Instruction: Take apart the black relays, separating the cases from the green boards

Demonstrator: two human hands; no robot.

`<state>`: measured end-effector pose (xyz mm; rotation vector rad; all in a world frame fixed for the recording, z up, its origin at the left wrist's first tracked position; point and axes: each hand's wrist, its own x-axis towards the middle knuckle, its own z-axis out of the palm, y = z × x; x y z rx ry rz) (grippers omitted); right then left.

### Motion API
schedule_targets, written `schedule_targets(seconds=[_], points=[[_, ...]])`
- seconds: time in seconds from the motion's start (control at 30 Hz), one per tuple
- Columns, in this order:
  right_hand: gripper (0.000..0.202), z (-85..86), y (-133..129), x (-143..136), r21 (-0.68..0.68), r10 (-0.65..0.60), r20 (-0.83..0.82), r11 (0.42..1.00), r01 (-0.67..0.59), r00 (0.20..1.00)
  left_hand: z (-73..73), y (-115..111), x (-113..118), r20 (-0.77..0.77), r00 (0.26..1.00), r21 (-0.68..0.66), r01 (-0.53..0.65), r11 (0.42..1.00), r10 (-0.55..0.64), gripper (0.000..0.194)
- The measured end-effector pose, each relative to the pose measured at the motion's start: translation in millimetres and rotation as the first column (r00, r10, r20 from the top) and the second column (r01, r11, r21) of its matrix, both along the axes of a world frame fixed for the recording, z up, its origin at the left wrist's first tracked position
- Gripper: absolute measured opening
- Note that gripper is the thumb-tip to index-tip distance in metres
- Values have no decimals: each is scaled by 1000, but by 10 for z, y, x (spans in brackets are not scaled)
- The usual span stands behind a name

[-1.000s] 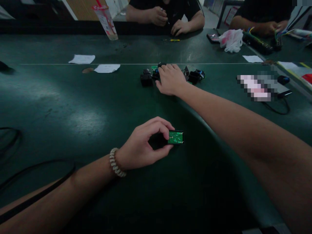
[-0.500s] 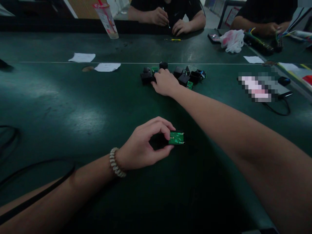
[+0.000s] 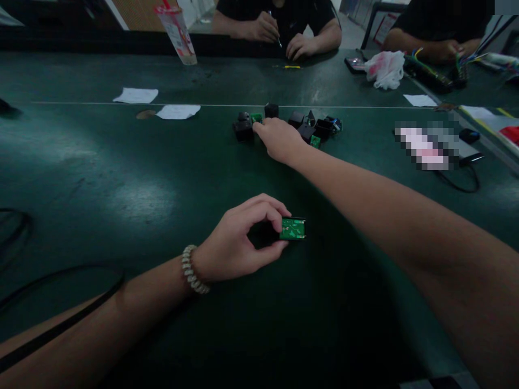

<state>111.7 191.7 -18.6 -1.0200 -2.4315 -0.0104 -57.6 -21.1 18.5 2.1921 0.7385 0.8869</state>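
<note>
Over the middle of the dark green table, my left hand (image 3: 243, 237) is closed, thumb below and fingers above, around a small black housing with a green circuit board (image 3: 292, 229) facing up. Thin pins stick out at the board's right end. Stretched far forward, my right hand (image 3: 281, 139) has its thumb and fingers pinched together at another green circuit board (image 3: 256, 118) in a row of parts. Its fingertips are partly hidden. A black plastic housing (image 3: 243, 129) lies just left of these fingers, and several more black housings (image 3: 307, 132) lie to their right.
Beyond the row, a person (image 3: 300, 46) holds a thin tool; another person (image 3: 446, 48) sits near wires. A tilted drink cup (image 3: 178, 35), paper slips (image 3: 178, 112), a plastic bag (image 3: 385, 69) and a blurred phone-like item (image 3: 424, 148) are on the table. A black cable (image 3: 60, 273) runs at left.
My right hand has drawn its fingers together and shifted slightly at the row of parts. My left hand keeps its hold on the housing almost without moving.
</note>
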Motion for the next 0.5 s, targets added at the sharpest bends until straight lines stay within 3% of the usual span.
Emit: schedule_targets(seconds=[0.1, 0.17, 0.23, 0.3, 0.37, 0.43, 0.5], points=[[40, 65, -417, 100, -7, -112, -58, 994, 112, 992, -10, -2, 1, -4, 1000, 4, -7, 1000, 7, 20], [33, 82, -704, 191, -64, -96, -264, 995, 82, 960, -9, -5, 3, -1, 1000, 4, -7, 1000, 7, 20], [25, 81, -981, 295, -195, -164, -527, 978, 70, 834, -3, -8, 8, 1, 1000, 5, -8, 1000, 8, 20], [21, 79, -1257, 407, -420, -286, -690, 906, -46, 664, 3, -12, 13, 4, 1000, 5, -11, 1000, 11, 19], [28, 89, -1536, 523, -585, -419, -752, 779, -225, 509, 6, -15, 18, 2, 1000, 10, -17, 1000, 17, 18], [33, 113, -1803, 638, -654, -520, -750, 673, -345, 409, 5, -15, 21, -2, 1000, 17, -19, 1000, 19, 18], [32, 144, -2027, 740, -676, -579, -736, 611, -412, 350, 1, -12, 23, -1, 1000, 22, -19, 1000, 19, 18]])
